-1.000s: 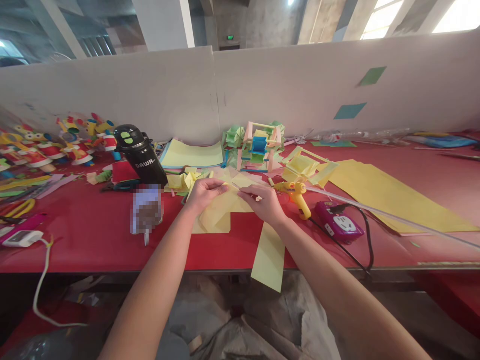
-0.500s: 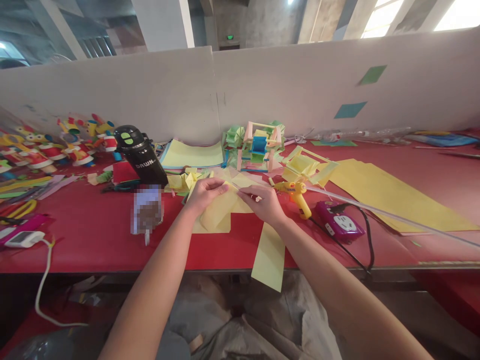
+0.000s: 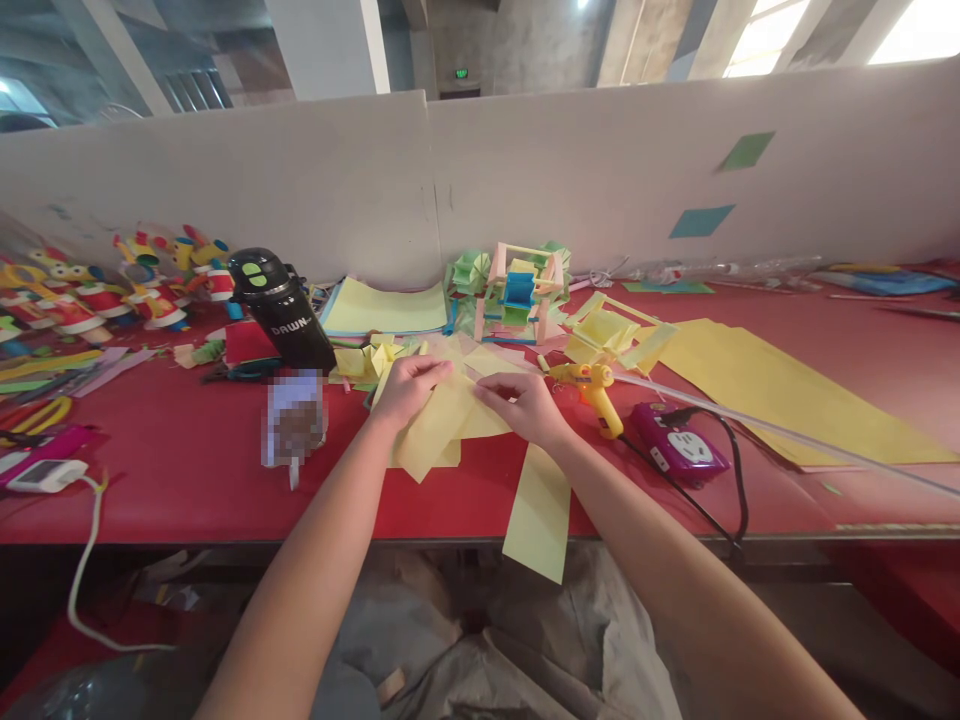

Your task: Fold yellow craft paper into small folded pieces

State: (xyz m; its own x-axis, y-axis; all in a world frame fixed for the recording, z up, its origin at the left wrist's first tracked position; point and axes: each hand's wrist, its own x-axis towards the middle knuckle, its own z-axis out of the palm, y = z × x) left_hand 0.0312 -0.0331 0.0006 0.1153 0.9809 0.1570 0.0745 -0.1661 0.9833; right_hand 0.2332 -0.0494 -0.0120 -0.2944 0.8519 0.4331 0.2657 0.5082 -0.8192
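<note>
A folded sheet of pale yellow paper [image 3: 433,428] is held between my hands above the table. My left hand [image 3: 406,390] pinches its left side near the top, thumb and fingers closed. My right hand [image 3: 527,405] pinches the right side in the same way. Part of the upper edge is hidden by my fingers. Other yellow paper lies beneath. A loose yellow strip of paper [image 3: 540,512] hangs over the front table edge, under my right forearm. The yellow glue gun [image 3: 592,385] lies just right of my right hand.
Behind my hands stands a paper-and-stick wheel model [image 3: 519,292]. At left are a black bottle [image 3: 281,315] and a pixelated object [image 3: 294,420]. A purple power socket [image 3: 679,445] with a black cord and large yellow sheets [image 3: 757,380] lie right. A grey partition [image 3: 570,170] closes off the back.
The yellow paper has turned in my hands, and its lower corner now points further toward me. More of its right part shows below my right hand. Both hands have barely shifted.
</note>
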